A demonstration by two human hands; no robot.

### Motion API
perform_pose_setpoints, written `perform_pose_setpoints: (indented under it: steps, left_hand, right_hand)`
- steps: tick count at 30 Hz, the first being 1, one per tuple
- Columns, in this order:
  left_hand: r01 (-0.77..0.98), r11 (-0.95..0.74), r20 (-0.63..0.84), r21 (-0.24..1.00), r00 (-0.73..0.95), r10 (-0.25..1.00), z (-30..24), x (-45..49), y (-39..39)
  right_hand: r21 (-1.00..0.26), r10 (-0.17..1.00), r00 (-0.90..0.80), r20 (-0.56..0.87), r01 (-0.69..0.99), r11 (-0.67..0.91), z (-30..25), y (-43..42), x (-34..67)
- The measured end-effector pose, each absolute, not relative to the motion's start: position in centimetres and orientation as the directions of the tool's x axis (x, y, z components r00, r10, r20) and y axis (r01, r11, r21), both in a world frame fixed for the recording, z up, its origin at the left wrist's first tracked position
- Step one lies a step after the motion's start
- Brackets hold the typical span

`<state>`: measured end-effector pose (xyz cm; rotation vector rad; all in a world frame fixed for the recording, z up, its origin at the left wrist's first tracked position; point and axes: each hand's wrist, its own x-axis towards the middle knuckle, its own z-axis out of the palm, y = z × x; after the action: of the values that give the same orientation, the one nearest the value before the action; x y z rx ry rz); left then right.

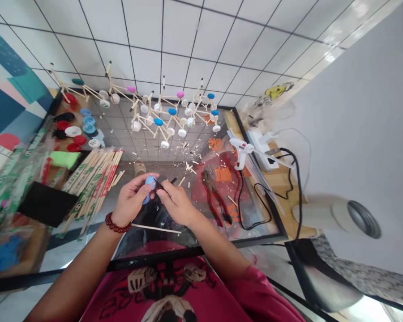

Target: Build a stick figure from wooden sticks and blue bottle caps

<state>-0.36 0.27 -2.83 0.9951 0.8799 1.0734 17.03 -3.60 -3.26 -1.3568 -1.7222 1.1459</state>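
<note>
Close to the table's near edge, my left hand [131, 197] is closed around a light blue bottle cap [151, 180]. More blue shows below its thumb; I cannot tell if that is a second cap. My right hand [176, 201] pinches a dark, narrow tool [158, 185] whose tip meets the cap; its exact kind is hidden by the fingers. Under both hands lies a thin wooden stick [156, 229]. A cork-like cylinder [139, 167] stands just beyond my left hand.
Several stick-and-cap models [171, 112] line the back. Red-handled pliers [216, 197] and a white glue gun [242, 151] with a black cord lie right. Left are paper-wrapped chopsticks [94, 181], loose caps [73, 131] and a black sheet [47, 203]. Wood scraps [190, 167] litter the middle.
</note>
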Motion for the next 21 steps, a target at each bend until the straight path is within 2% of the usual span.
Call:
perform_pose_setpoints:
  steps: [3,5,8,12,17,21]
  left_hand:
    - [-0.220,0.084,-0.059,0.972,0.121,0.991,-2.9,-0.4,0.4]
    - [-0.278,0.111,-0.082,0.954,0.114,0.990,-2.9,-0.4,0.6]
    - [-0.411,0.254,-0.145,0.876,0.278,0.950,-3.0,-0.4,0.9]
    - [-0.410,0.314,-0.166,0.856,0.358,0.919,-3.0,-0.4,1.0]
    - [-0.290,0.359,-0.244,0.887,0.366,0.898,-3.3,0.0,0.6]
    - [-0.254,0.371,-0.273,0.893,0.351,0.896,-3.5,0.4,0.4]
  right_hand:
    - [-0.966,0.949,-0.312,-0.048,0.257,0.035,-3.0,-3.6,17.2]
    - [-0.965,0.944,-0.331,-0.010,0.250,0.078,-2.9,-3.6,17.5]
    - [-0.940,0.982,-0.178,0.055,0.323,0.111,-2.8,-3.6,17.8]
    - [-0.910,0.995,0.012,0.100,0.407,0.086,-3.2,-3.7,17.5]
    - [-0.911,0.986,-0.017,0.168,0.380,0.161,-3.9,-3.8,17.1]
    - [-0.844,0.990,-0.028,0.138,0.520,0.132,-4.1,-3.7,17.2]
